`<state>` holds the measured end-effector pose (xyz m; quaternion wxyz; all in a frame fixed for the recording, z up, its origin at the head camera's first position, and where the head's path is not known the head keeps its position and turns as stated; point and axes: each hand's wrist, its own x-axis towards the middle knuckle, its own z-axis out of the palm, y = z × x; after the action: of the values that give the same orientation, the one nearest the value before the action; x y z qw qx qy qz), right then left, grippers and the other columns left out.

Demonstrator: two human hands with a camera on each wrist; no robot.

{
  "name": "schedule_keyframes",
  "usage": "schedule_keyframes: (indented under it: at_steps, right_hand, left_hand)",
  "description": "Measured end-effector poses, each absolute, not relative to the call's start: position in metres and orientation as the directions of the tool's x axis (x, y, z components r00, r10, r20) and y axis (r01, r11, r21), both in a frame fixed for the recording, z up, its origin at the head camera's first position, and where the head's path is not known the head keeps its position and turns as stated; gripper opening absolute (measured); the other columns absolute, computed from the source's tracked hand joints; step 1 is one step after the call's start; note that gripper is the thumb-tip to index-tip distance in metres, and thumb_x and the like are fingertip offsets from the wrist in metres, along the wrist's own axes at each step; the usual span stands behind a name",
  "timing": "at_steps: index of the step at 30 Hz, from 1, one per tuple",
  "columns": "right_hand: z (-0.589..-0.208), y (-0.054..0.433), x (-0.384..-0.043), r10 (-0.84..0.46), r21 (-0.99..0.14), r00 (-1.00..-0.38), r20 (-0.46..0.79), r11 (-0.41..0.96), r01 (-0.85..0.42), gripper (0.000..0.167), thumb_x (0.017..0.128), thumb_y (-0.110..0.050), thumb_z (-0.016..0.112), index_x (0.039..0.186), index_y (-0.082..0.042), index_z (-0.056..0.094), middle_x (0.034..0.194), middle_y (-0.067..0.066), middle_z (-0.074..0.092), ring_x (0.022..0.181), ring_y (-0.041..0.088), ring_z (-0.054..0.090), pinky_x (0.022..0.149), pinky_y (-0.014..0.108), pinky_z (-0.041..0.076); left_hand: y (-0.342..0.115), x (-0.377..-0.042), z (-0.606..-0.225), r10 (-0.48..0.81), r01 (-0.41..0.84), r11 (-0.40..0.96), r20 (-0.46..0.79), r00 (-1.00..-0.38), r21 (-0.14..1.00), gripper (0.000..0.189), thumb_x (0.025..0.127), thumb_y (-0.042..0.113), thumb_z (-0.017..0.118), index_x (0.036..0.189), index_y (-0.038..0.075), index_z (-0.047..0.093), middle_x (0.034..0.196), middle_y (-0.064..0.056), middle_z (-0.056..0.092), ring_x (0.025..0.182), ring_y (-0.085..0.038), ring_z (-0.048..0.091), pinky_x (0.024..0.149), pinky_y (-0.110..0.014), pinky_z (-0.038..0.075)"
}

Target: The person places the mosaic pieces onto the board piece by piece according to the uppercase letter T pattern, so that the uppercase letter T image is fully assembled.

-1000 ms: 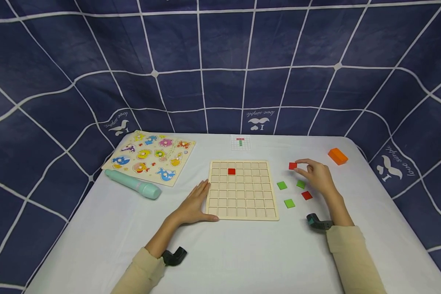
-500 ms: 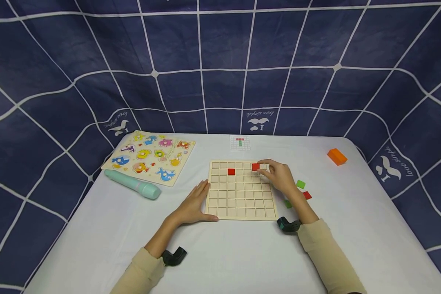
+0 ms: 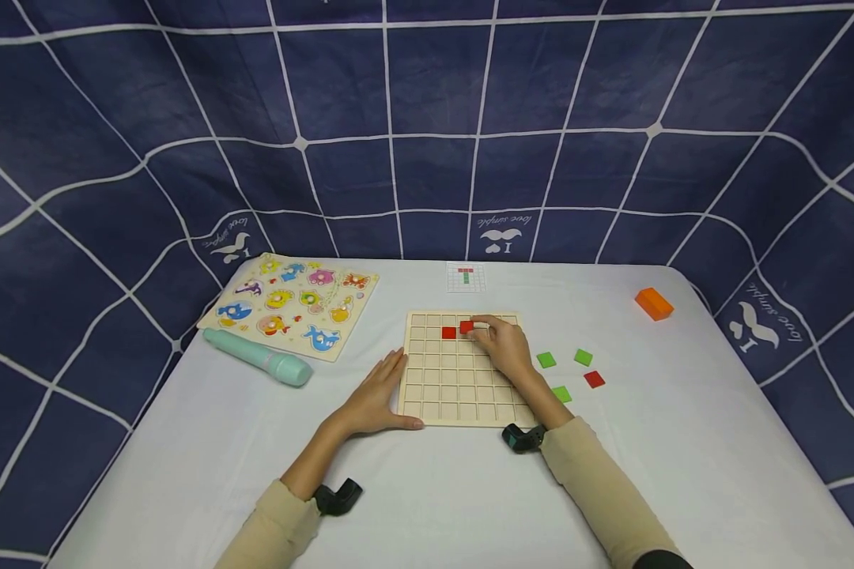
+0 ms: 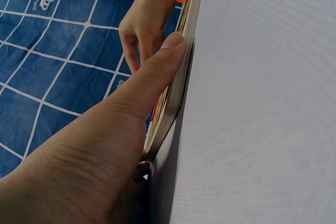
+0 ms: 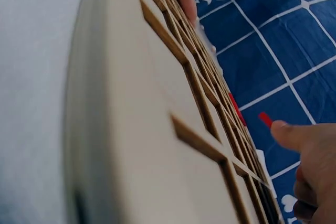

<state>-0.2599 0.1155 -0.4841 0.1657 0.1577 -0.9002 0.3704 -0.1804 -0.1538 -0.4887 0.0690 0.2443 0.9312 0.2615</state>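
Observation:
My right hand [image 3: 507, 348] pinches a small red square tile [image 3: 466, 326] between thumb and fingertips, held over the upper part of the wooden grid board [image 3: 462, 391]. Just left of it, another red tile [image 3: 448, 333] lies in a cell of the second row. In the right wrist view the pinched tile [image 5: 266, 119] stands clear of the board. My left hand [image 3: 373, 399] rests against the board's lower left corner, fingers straight along the left side and thumb by the front edge. In the left wrist view the thumb [image 4: 165, 59] presses the board's side.
Right of the board lie a red tile [image 3: 594, 379] and green tiles [image 3: 546, 359]. An orange block [image 3: 654, 303] sits farther right. Behind the board is a small card [image 3: 476, 286] with a red-and-green T. At left are an animal puzzle [image 3: 295, 320] and a mint-green microphone-shaped stick [image 3: 259, 356].
My right hand has carried the red tile leftward from above the loose tiles to over the board, beside the red tile lying there. My left hand has stayed in place.

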Motion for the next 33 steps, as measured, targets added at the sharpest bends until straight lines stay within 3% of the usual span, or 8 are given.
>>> schedule_keyframes:
  at_steps: [23, 33]
  right_hand:
    - [-0.492, 0.112, -0.264, -0.234, -0.544, -0.913, 0.333, 0.743, -0.389, 0.033, 0.087, -0.03, 0.065, 0.114, -0.012, 0.067, 0.045, -0.004, 0.038, 0.041, 0.01, 0.026, 0.039, 0.026, 0.026]
    - [-0.482, 0.133, -0.246, -0.279, -0.581, -0.901, 0.333, 0.692, -0.429, 0.032, 0.086, -0.03, 0.067, 0.111, -0.011, 0.067, 0.044, -0.007, 0.034, 0.039, 0.008, 0.026, 0.039, 0.025, 0.027]
  left_hand:
    - [-0.156, -0.18, -0.488, 0.485, 0.414, 0.735, 0.01, -0.874, 0.537, 0.126, 0.059, 0.071, 0.069, 0.148, 0.004, 0.01, 0.154, -0.01, 0.004, 0.14, -0.021, 0.0, 0.112, -0.034, 0.004]
    - [-0.153, -0.179, -0.487, 0.483, 0.406, 0.744, -0.008, -0.875, 0.53, 0.125, 0.06, 0.069, 0.07, 0.147, 0.002, 0.011, 0.154, -0.01, 0.004, 0.14, -0.02, -0.001, 0.112, -0.034, 0.004]
